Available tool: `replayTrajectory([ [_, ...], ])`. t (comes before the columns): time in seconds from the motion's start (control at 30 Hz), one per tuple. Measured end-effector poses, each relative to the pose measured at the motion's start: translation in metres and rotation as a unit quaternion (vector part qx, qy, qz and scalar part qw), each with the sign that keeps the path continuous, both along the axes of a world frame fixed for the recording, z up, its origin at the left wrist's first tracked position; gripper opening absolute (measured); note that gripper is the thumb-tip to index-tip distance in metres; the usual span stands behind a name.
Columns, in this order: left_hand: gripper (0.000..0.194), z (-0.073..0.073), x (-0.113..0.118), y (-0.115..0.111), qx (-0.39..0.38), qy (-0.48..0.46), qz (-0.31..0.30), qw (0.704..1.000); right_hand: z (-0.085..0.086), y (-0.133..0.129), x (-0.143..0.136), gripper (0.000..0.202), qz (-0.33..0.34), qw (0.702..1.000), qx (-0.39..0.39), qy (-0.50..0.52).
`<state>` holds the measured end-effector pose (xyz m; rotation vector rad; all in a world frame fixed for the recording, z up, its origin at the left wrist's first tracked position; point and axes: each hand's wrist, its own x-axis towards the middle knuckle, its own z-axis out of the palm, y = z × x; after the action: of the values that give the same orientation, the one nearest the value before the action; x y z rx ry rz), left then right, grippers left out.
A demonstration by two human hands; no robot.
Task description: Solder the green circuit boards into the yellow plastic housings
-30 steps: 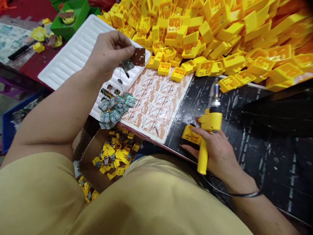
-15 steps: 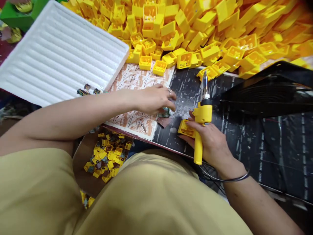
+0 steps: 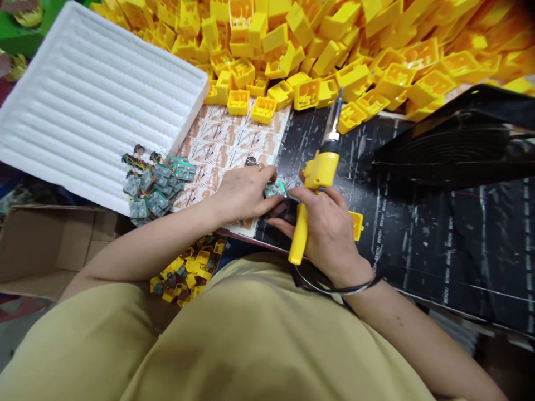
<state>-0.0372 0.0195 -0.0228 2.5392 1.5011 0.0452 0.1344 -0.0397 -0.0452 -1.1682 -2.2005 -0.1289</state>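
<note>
The left hand (image 3: 244, 192) pinches a small circuit board (image 3: 275, 189) at its fingertips, just left of the right hand (image 3: 324, 225); only a green-lit sliver of the board shows, the rest covered by both hands. The right hand is clenched around the yellow handle of a soldering iron (image 3: 314, 189), whose metal tip points up and away toward the heap of yellow plastic housings (image 3: 334, 50). One yellow housing (image 3: 356, 225) sits under the right hand, and only a corner peeks out on the far side of the knuckles, so how it is held cannot be told. A dark piece between the two hands is too hidden to name.

Left of the left hand, a cluster of wired circuit boards (image 3: 152, 186) lies against the edge of a white foam tray (image 3: 92, 100). Below the table (image 3: 438, 234) edge, near the left forearm, a cardboard box (image 3: 37, 245) is partly cut off, and loose yellow parts (image 3: 188, 270) lie half hidden behind the arm.
</note>
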Motion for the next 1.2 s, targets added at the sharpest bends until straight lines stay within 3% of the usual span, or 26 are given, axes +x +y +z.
replayTrajectory([
  [0.1, 0.042, 0.004, -0.016, 0.008, -0.066, -0.065, 0.027, 0.995, -0.004, 0.006, -0.012, 0.032, 0.007, 1.0, -0.021, -0.001],
  [0.17, 0.043, 0.014, -0.035, 0.013, -0.075, -0.044, 0.025, 0.996, -0.007, 0.007, -0.014, 0.028, 0.012, 0.999, -0.034, 0.006],
  [0.27, 0.043, 0.032, -0.063, 0.014, -0.031, 0.065, -0.016, 0.997, -0.011, 0.006, -0.01, 0.032, 0.023, 0.998, -0.051, 0.039],
  [0.33, 0.039, 0.038, -0.07, 0.01, 0.027, 0.072, -0.046, 0.996, -0.012, 0.004, -0.006, 0.037, 0.028, 0.995, -0.057, 0.071],
  [0.43, 0.032, 0.033, -0.058, 0.003, 0.075, -0.023, -0.05, 0.996, -0.013, 0.002, -0.003, 0.044, 0.03, 0.991, -0.062, 0.118],
  [0.6, 0.036, 0.013, -0.021, 0.005, -0.043, -0.091, -0.068, 0.993, -0.012, 0.0, -0.003, 0.053, 0.035, 0.986, -0.061, 0.152],
  [0.7, 0.036, 0.007, -0.009, 0.009, -0.098, -0.149, -0.047, 0.983, -0.011, 0.001, -0.002, 0.056, 0.045, 0.985, -0.059, 0.155],
  [0.8, 0.027, 0.001, -0.001, 0.011, -0.198, -0.266, -0.006, 0.944, -0.011, 0.001, -0.003, 0.056, 0.051, 0.985, -0.057, 0.154],
  [0.93, 0.015, -0.003, 0.004, 0.009, -0.313, -0.459, 0.072, 0.828, -0.01, -0.001, 0.0, 0.061, 0.049, 0.984, -0.06, 0.16],
  [1.03, 0.009, 0.006, -0.001, 0.011, -0.339, -0.5, 0.074, 0.794, -0.002, -0.005, 0.017, 0.066, 0.026, 0.987, -0.061, 0.146],
  [1.1, 0.009, 0.015, -0.007, 0.015, -0.361, -0.468, 0.056, 0.804, 0.005, -0.006, 0.035, 0.068, 0.025, 0.991, -0.068, 0.111],
  [1.2, 0.013, 0.027, -0.013, 0.019, -0.374, -0.348, 0.0, 0.86, 0.009, -0.008, 0.058, 0.064, 0.063, 0.991, -0.108, 0.047],
])
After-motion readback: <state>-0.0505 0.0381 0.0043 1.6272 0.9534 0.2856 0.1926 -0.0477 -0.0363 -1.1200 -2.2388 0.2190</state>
